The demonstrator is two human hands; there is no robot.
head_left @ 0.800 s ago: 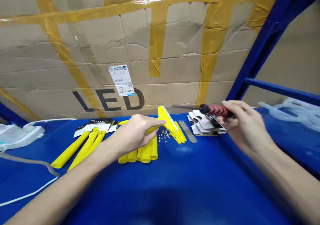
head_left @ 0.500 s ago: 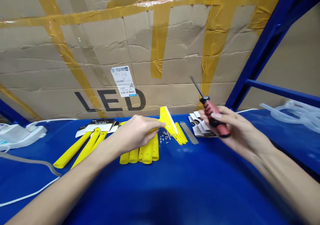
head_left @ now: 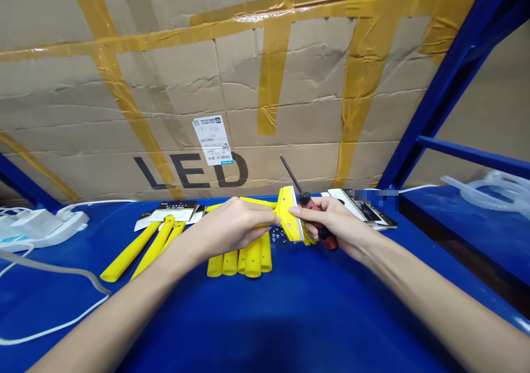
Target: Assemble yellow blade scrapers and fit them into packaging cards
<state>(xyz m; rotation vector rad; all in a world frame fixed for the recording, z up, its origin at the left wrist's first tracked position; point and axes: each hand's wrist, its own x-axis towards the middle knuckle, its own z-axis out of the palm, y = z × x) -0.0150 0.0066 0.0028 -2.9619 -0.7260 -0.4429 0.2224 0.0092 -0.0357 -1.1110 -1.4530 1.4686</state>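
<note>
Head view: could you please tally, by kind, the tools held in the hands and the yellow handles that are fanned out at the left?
Screwdriver: 1
Yellow scraper: 1
Yellow handles visible in the left fan: 3
Total: 5

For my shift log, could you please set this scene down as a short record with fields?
Left hand: holds the yellow scraper
Right hand: holds the red screwdriver, shaft pointing up; thumb at the scraper's edge
Near left hand: yellow tubes, small metal parts
Far left: white power strip
Surface: blue tabletop
Behind: taped carton marked LED
</note>
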